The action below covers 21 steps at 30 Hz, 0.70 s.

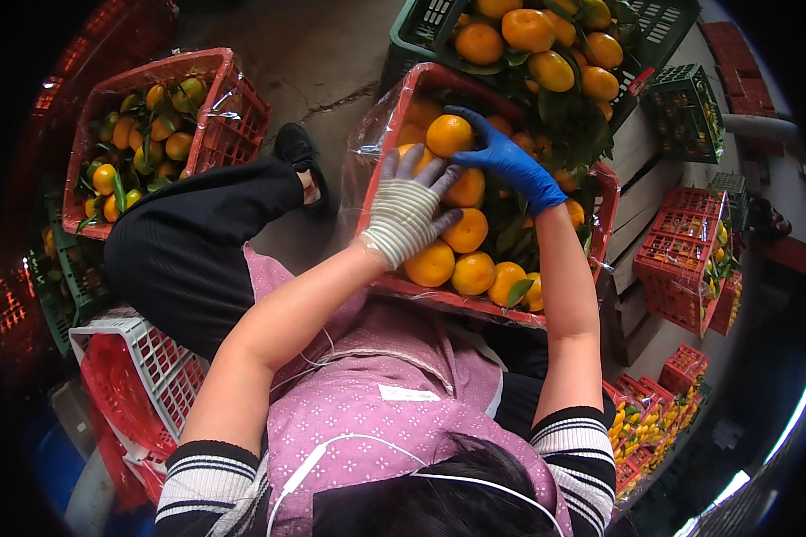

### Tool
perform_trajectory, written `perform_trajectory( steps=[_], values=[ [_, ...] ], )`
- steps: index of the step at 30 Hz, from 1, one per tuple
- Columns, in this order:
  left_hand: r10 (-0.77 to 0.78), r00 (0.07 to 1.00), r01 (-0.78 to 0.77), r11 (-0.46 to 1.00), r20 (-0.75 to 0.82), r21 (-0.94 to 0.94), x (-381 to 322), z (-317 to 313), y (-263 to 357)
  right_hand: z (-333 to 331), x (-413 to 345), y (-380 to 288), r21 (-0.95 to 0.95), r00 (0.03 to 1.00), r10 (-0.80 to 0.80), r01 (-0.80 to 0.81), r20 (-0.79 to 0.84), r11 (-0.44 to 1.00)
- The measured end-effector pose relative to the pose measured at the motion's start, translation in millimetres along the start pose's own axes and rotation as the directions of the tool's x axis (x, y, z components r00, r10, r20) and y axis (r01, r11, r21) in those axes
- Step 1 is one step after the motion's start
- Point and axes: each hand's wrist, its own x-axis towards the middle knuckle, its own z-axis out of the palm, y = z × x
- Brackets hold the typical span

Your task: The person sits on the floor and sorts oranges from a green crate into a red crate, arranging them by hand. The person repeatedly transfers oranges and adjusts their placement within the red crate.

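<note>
Before me a red plastic crate [608, 215], lined with clear film, holds orange mandarins, some with green leaves. My right hand [510, 161], in a blue glove, has its fingers and thumb around the right side of one mandarin [449, 135] near the crate's far left corner. Palm down, my left hand [406, 211] lies over the fruit along the crate's left side, in a grey glove with a striped back. Its fingers are spread, with the tips against another mandarin [416, 158]. A row of mandarins [473, 273] lines the near side.
A dark green crate [410, 50] of leafy mandarins stands at the crate's far side. Another red crate [205, 144] of fruit is at the left, by my shoe [299, 151]. A white basket [168, 366] holds red plastic. More filled crates [682, 248] stand at the right.
</note>
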Motion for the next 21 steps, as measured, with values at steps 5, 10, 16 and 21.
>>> perform_trajectory(
  steps=[5,10,16,21],
  values=[
    [0.002,1.0,-0.001,1.0,-0.024,0.02,-0.2,1.6,0.0,-1.1,14.6,-5.3,0.073,0.963,0.234,-0.226,-0.13,0.971],
    [-0.006,0.998,0.005,1.0,-0.059,-0.022,-1.9,-2.0,2.6,2.0,6.2,19.7,0.25,0.987,0.154,-0.159,0.037,0.955],
    [-0.076,0.995,0.076,0.997,-0.059,0.005,15.5,-7.1,5.5,24.1,-2.2,66.3,0.245,0.96,0.176,-0.12,-0.219,0.962],
    [-0.177,0.984,0.176,0.981,-0.002,0.087,50.9,1.8,-6.4,44.7,-3.2,52.5,0.32,0.923,0.083,0.045,-0.377,0.946]
  ],
)
